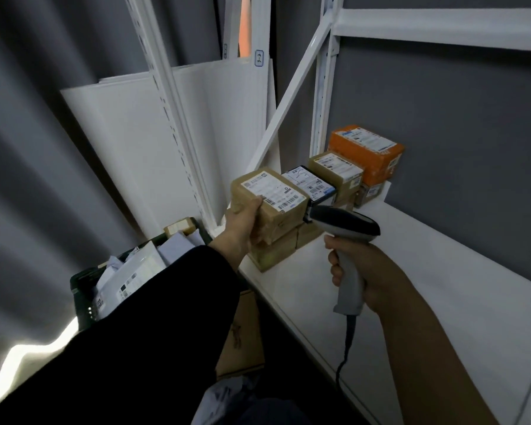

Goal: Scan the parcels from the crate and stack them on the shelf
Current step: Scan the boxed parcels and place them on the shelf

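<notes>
Shelf board [411,271] centre-right. Left hand [239,228] grips brown parcel [276,207] by its left end, label up, long axis toward the scanner [344,225], over the row's nearest box [273,256]. Right hand [359,271] wrapped round scanner handle, nose just right of parcel.

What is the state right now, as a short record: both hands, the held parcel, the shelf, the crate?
left hand: grips the brown parcel by its near end
right hand: holds the scanner by its handle, head beside the brown parcel's right end
label: faces up on the brown parcel
lower parcel: directly under the brown parcel; contact unclear
shelf: parcels lined along its left end, orange parcel highest at the back
crate: lower left, holds white mailers and a small brown box
</notes>
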